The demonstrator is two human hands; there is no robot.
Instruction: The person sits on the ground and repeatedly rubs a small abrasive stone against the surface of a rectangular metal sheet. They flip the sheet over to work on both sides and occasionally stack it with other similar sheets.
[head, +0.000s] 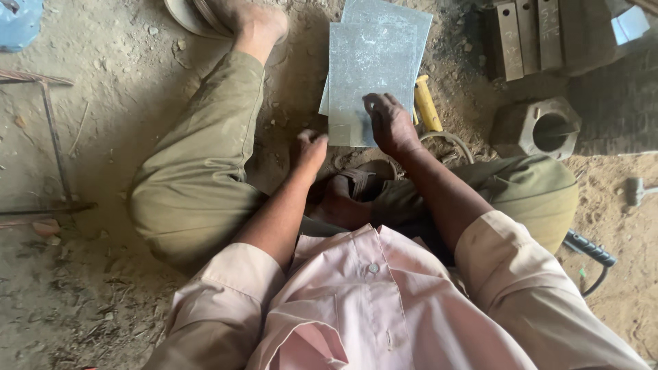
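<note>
The person sits on a dirt floor [103, 137] with the legs folded, and two grey metal sheets [373, 68] lie flat on the ground just in front of the knees. The upper sheet lies a little askew over the lower one, so a strip of the lower sheet shows along the top and right side.

The right hand [392, 125] rests on the near edge of the upper sheet, palm down, fingers spread flat and not closed around anything; it seems to press the sheet so that it does not slide. The left hand [310, 149] is at the near left corner of the same sheet, with fingers curled loosely. I cannot tell if it pinches the corner or only touches the ground beside it.

Just beside the right edge of the sheets a tool with a yellow handle [426, 104] lies on the ground, within easy reach of the right hand. Farther right stands a heavy hexagonal metal block [538, 127] with a round hole, and above it several flat steel bars [528, 34] lean together. A hammer [636, 190] lies near the right edge of the floor.
</note>
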